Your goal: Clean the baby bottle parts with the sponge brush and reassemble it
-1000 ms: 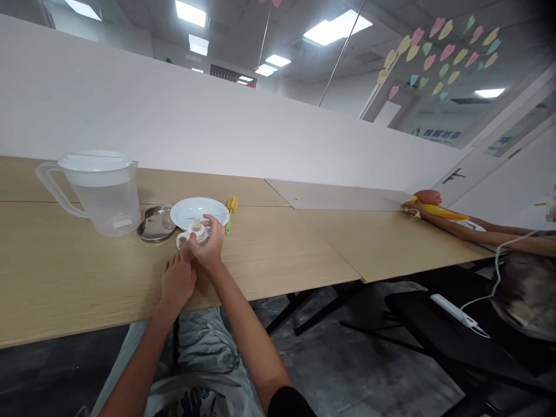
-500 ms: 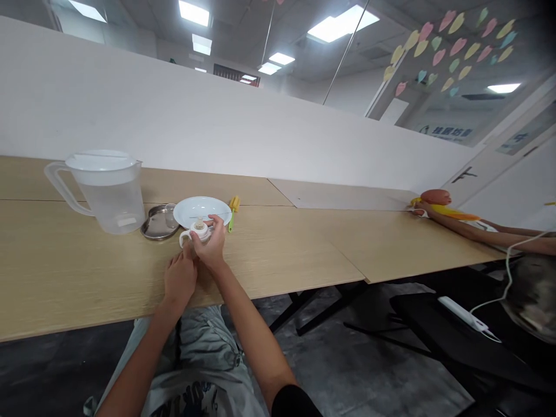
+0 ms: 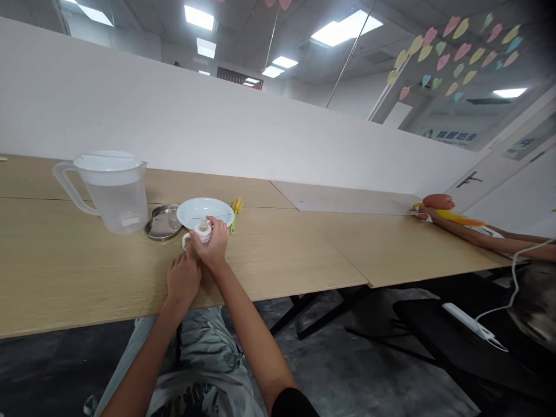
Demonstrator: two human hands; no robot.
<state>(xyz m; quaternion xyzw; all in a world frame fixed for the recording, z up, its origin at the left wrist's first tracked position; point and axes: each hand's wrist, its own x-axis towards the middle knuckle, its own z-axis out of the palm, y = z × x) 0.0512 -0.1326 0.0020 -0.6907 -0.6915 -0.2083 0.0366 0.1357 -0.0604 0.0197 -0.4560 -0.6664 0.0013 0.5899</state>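
Note:
A white baby bottle top with a clear nipple and a side handle is gripped by my right hand, whose fingers wrap round its right side. Just below and to the left, my left hand is close against the right hand, fingers curled; what its fingertips hold, if anything, is hidden. Behind the hands sits a white plate, with a yellow and green brush at its right. A metal tray holding a small clear cup is at the plate's left.
A large clear pitcher with a white lid stands at the left on the wooden table. At the far right another person's arms reach to a doll. A black chair is below the table.
The whole view has shifted slightly, so things appear a little further right. The hands keep nearly the same hold on the bottle, which looks slightly more upright.

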